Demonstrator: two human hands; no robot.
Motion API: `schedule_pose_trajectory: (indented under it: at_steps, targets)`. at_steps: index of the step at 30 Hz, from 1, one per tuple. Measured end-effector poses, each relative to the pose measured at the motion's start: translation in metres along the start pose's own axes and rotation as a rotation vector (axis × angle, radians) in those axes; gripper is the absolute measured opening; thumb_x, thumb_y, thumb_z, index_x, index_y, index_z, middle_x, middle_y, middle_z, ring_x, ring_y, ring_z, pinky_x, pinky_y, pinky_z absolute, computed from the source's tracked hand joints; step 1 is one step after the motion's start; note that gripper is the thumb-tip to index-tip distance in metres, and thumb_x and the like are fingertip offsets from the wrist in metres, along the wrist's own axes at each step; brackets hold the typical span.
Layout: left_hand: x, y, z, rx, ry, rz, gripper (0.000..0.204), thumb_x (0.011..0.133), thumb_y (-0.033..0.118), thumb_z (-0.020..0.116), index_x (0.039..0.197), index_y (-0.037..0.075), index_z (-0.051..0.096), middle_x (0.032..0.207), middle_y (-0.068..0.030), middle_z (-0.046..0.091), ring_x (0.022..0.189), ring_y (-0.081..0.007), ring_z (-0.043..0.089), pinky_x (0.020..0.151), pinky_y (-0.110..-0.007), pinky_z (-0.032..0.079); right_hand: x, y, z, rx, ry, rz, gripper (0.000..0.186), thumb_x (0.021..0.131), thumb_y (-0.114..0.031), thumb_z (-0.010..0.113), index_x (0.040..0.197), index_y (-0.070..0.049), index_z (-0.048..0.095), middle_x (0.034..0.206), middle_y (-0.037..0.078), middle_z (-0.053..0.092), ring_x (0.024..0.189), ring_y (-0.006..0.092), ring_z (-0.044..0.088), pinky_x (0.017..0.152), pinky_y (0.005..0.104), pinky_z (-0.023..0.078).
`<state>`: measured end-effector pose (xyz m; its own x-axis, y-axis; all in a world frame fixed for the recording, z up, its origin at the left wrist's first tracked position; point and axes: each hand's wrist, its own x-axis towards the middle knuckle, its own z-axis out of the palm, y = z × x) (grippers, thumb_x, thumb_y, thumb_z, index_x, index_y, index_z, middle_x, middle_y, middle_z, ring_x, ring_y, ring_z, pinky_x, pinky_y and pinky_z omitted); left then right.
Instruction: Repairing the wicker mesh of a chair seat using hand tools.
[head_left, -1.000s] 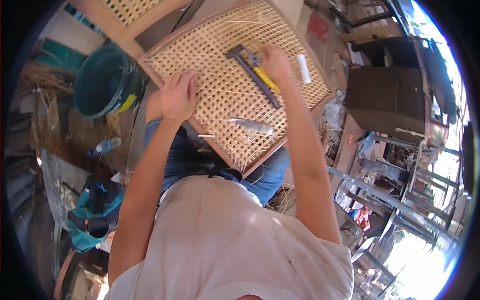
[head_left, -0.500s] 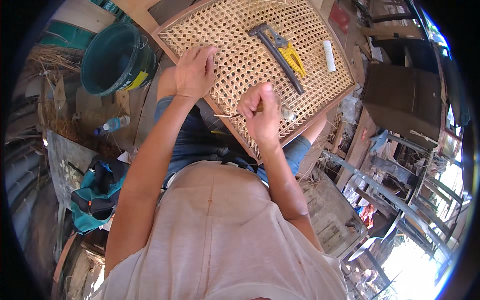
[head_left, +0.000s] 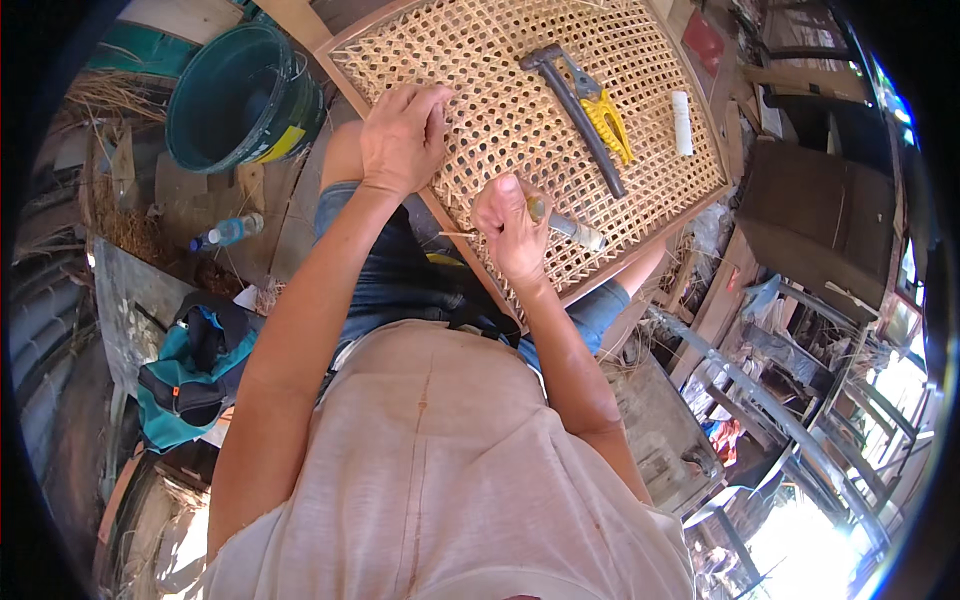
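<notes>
A wood-framed panel of woven cane [head_left: 480, 80] lies slanted across my lap. My left hand [head_left: 402, 140] rests over its left edge, fingers curled together; whatever lies under the fingertips is hidden. Near the panel's lower corner, my right hand [head_left: 512, 228] is closed around a tool with a brownish handle [head_left: 537, 207], thumb on top. A thin pale tip [head_left: 455, 234] sticks out left of this fist, over the frame. Just right of the fist lies a greyish cylinder [head_left: 578, 233]; I cannot tell whether it belongs to the tool.
On the cane lie a hammer [head_left: 580, 120], yellow-handled pliers [head_left: 606, 122] and a white tube [head_left: 682, 122]. A dark green bucket [head_left: 225, 100] and a plastic bottle [head_left: 235, 229] are at the left, above a teal bag [head_left: 200, 365]. A brown box-like piece [head_left: 815, 215] stands at the right.
The panel and its tools appear slightly farther right and lower. My right fist has turned and shifted left relative to the panel, showing more of the handle. My left hand keeps its curled pose.
</notes>
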<state>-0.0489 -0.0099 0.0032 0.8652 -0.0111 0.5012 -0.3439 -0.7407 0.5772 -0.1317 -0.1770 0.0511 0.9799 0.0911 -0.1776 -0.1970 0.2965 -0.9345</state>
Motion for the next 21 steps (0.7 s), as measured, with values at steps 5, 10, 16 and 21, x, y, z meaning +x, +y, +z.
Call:
schedule_pose_trajectory:
  at_steps: [5, 10, 16, 21]
  targets:
    - [-0.001, -0.005, 0.003, -0.016, 0.022, 0.02, 0.017, 0.094, 0.009, 0.065, 0.107, 0.017, 0.073, 0.099, -0.0055, 0.07, 0.092, -0.0293, 0.067, 0.08, -0.039, 0.054, -0.01, -0.007, 0.015, -0.494, -0.157, -0.171, 0.044, 0.103, -0.03, 0.067, 0.071, -0.001, 0.058, 0.06, -0.001, 0.048, 0.058, 0.0114, 0.045, 0.053, 0.0311, 0.037]
    - [-0.001, -0.002, 0.004, -0.011, 0.014, 0.009, 0.017, 0.094, 0.01, 0.065, 0.107, 0.017, 0.073, 0.099, -0.0047, 0.071, 0.092, -0.0289, 0.067, 0.078, -0.039, 0.054, -0.002, -0.003, -0.002, -0.228, -0.038, -0.027, 0.051, 0.106, -0.033, 0.063, 0.067, -0.001, 0.054, 0.064, 0.0, 0.05, 0.061, 0.0086, 0.043, 0.052, 0.0312, 0.034]
    - [-0.002, -0.006, 0.007, -0.006, 0.009, -0.009, 0.017, 0.094, 0.009, 0.065, 0.108, 0.017, 0.073, 0.097, -0.0047, 0.071, 0.092, -0.0289, 0.067, 0.079, -0.038, 0.055, -0.006, 0.0, 0.007, -0.391, -0.145, -0.14, 0.049, 0.101, -0.027, 0.069, 0.064, -0.003, 0.05, 0.059, 0.004, 0.046, 0.053, 0.0136, 0.04, 0.049, 0.0345, 0.033]
    - [0.003, -0.003, 0.003, -0.042, 0.009, 0.003, 0.017, 0.094, 0.01, 0.066, 0.107, 0.017, 0.073, 0.097, -0.0052, 0.071, 0.093, -0.0291, 0.066, 0.082, -0.039, 0.054, -0.017, 0.004, 0.007, -0.597, -0.306, -0.466, 0.043, 0.095, -0.015, 0.073, 0.064, -0.005, 0.045, 0.06, 0.013, 0.045, 0.047, 0.0251, 0.046, 0.047, 0.0405, 0.035]
